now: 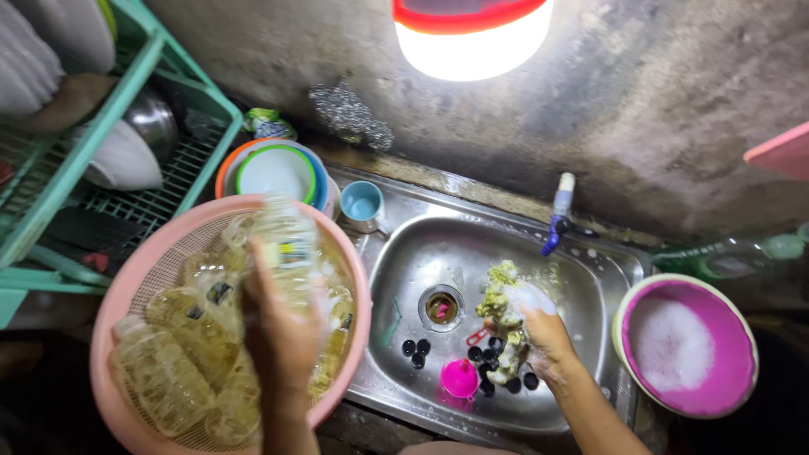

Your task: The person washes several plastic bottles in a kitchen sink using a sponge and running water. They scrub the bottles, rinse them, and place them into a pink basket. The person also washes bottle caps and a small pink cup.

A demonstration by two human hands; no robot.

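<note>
- While I watch the head view, motion blur smears the clear plastic bottle (282, 240) in the left hand (282, 337); I see the back of that hand, its fingers wrapped round the bottle's lower part, above the pink basket (126, 291).
- Basket holds more clear bottles of the same kind. I count about four lying down, but they overlap and the hand covers some; the tally is unsure.
- Right hand (548, 337) is inside the steel sink (590, 278), fingers clenched on a soapy yellow-green sponge (503, 316). Foam hides the fingertips.
- Small dark bottle caps (419, 347) lie on the sink floor near the drain (442, 307); roughly ten, some tucked under the sponge and hand.
- One pink funnel (459, 377) sits just beside the caps.
- One pink bowl (687, 345) of suds stands right of the sink.
- One blue cup (362, 202) sits at the sink's far left corner, beside a stack of coloured bowls (274, 168); count unclear.
- Green dish rack (126, 84) is cut off at the left edge, and the lamp (472, 34) at the top.
- One blue tap (556, 221) stands behind the sink.
</note>
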